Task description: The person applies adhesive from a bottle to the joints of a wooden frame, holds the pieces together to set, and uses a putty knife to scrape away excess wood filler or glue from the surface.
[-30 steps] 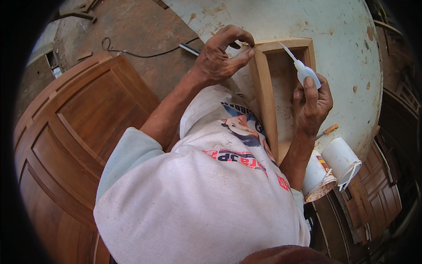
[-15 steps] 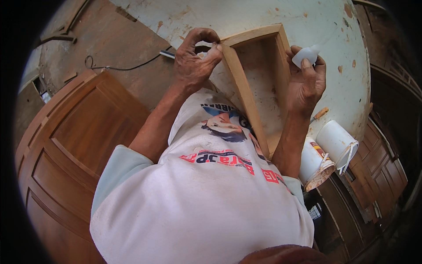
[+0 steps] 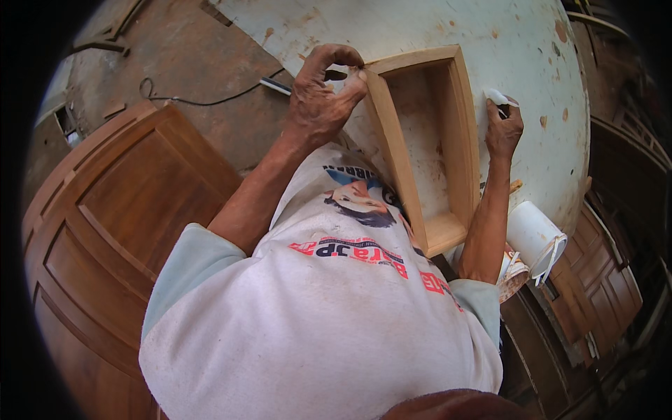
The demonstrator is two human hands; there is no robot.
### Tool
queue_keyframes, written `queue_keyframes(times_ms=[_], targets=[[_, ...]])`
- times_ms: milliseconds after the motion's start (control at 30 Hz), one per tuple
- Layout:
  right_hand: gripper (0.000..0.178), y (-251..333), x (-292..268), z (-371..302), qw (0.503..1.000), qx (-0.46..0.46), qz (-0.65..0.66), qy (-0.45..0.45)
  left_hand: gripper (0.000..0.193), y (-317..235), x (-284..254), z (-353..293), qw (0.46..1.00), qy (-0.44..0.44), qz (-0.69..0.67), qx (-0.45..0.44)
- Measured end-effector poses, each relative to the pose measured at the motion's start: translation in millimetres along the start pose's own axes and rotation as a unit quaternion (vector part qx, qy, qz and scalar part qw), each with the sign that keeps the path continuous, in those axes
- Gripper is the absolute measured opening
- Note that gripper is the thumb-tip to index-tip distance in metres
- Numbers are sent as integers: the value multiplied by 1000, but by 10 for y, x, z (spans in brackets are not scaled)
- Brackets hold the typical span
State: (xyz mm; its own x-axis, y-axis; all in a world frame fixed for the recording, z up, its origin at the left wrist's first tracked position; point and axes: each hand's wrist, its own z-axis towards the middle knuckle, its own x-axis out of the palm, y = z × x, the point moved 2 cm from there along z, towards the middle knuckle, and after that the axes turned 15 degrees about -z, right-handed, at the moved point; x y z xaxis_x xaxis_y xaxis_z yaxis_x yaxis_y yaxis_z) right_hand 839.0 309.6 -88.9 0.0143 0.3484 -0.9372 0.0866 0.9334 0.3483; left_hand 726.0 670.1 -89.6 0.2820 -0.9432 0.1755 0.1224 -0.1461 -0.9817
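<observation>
A rectangular wooden frame [image 3: 393, 133] stands on the pale tabletop, its lower end against my shirt. At its far left corner, the thumb and forefinger of my left hand [image 3: 322, 94] are pinched together on the wood. Whether something small also sits between those fingertips, I cannot make out. To the right of the frame, my right hand [image 3: 505, 127] is closed round a small white bottle [image 3: 497, 96], held tilted and apart from the wood. The fingers cover much of the bottle.
The pale, stained table [image 3: 525, 42] reaches away beyond the frame. Two white buckets [image 3: 535, 234] stand by my right forearm. A panelled wooden door [image 3: 133, 210] lies at the left, near a black cable [image 3: 203, 103] on the floor. More wooden panels [image 3: 602, 269] lean at the right.
My right hand has moved right and slightly down, away from the frame, turning the white bottle. My left hand keeps its pinch at the corner, while the view has shifted slightly.
</observation>
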Motion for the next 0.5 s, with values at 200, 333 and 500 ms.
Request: queue_keyframes(times_ms=[200,333,500], targets=[[34,143,1,-60,998,-13,-53,-22,19,32,3,33,999,22,25,25],[36,2,-157,-183,997,4,-57,-44,21,-6,15,-16,999,12,-1,-35],[18,797,-498,-757,985,-29,-19,-167,23,2,58,-47,999,-6,-20,-44]])
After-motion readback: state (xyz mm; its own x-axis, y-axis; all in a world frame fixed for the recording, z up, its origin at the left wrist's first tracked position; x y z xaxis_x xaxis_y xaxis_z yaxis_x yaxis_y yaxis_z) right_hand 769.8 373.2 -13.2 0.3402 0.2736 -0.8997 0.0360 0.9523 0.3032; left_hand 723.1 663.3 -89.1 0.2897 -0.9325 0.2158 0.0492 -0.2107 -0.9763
